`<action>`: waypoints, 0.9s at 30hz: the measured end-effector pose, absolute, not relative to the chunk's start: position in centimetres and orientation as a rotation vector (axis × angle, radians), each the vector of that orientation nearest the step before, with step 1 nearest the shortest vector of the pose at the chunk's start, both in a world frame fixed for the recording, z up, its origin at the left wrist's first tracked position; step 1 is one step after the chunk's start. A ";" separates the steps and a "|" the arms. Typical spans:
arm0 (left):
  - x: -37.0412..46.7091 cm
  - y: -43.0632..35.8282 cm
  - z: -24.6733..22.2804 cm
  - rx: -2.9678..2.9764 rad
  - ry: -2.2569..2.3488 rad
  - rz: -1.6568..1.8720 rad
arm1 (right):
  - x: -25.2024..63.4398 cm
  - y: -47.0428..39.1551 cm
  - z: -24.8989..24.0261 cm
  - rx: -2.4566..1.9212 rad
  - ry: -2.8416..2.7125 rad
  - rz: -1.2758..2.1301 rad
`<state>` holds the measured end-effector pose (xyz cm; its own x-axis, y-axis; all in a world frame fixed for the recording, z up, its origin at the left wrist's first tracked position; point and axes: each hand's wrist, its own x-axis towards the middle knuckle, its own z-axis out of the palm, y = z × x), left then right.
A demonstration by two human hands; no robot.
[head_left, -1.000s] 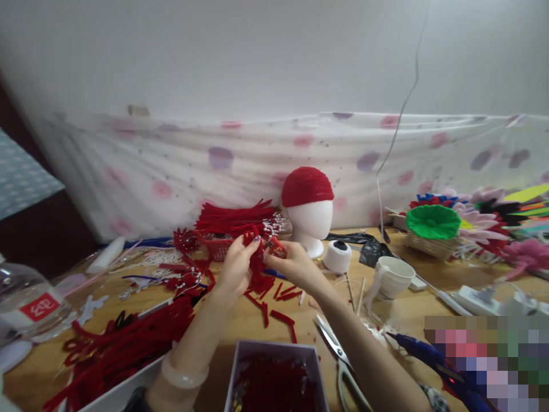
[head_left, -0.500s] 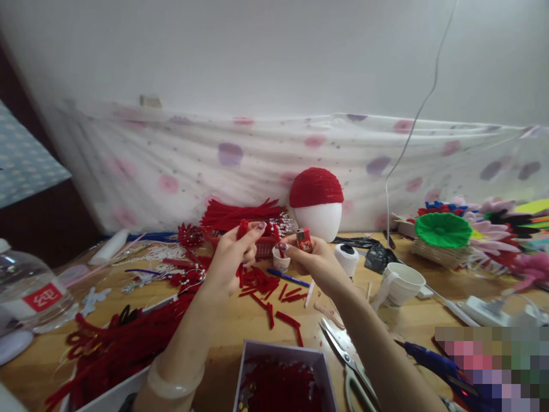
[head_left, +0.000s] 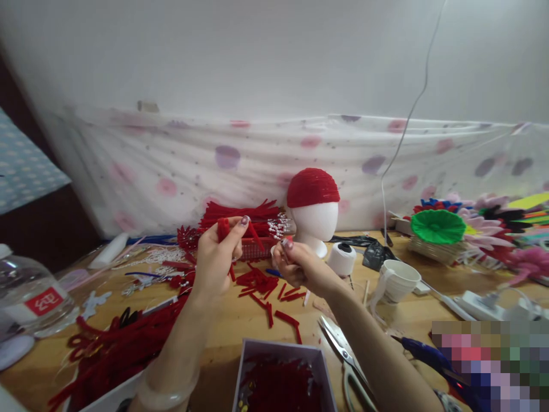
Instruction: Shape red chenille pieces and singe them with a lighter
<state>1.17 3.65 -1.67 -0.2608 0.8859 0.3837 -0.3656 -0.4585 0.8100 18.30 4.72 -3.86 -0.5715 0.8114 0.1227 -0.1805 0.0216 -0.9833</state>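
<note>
My left hand [head_left: 217, 257] is closed on red pipe cleaners [head_left: 255, 236]. One piece sticks out past the thumb, slanting down to the right, and more red fuzz shows above and below the fist. Facing it, a little apart, my right hand [head_left: 300, 264] is curled round a red lighter, mostly hidden by the fingers. Between and below the hands, short cut pieces of red pipe cleaner [head_left: 257, 281] lie scattered on the wooden table [head_left: 240, 323]. Behind them, a red basket [head_left: 253, 249] bears a bundle of long red pipe cleaners [head_left: 240, 213].
A white foam head [head_left: 315, 222] wears a red cap. White thread spool [head_left: 342, 260], cup [head_left: 397, 280], scissors [head_left: 343, 350] and blue glue gun [head_left: 422, 355] lie to the right. A white box [head_left: 243, 366] of red pieces stands in front, a bottle [head_left: 36, 294] at left.
Both hands have shifted slightly left. My right hand has turned, so the lighter is now largely hidden. A red piece now slants out from my left fingertips.
</note>
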 end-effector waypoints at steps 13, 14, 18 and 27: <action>2.0 1.9 -1.4 1.136 0.863 1.972 | 15.0 4.2 -5.2 -0.818 -1.220 2.028; 2.0 1.9 -1.4 1.133 0.858 1.968 | 14.9 4.1 -5.1 -0.835 -1.233 2.041; 1.9 2.2 -1.5 1.120 0.856 1.967 | 14.8 3.8 -4.8 -0.838 -1.281 2.054; 2.1 2.0 -1.3 1.129 0.882 1.963 | 15.1 3.8 -5.0 -0.809 -1.298 2.018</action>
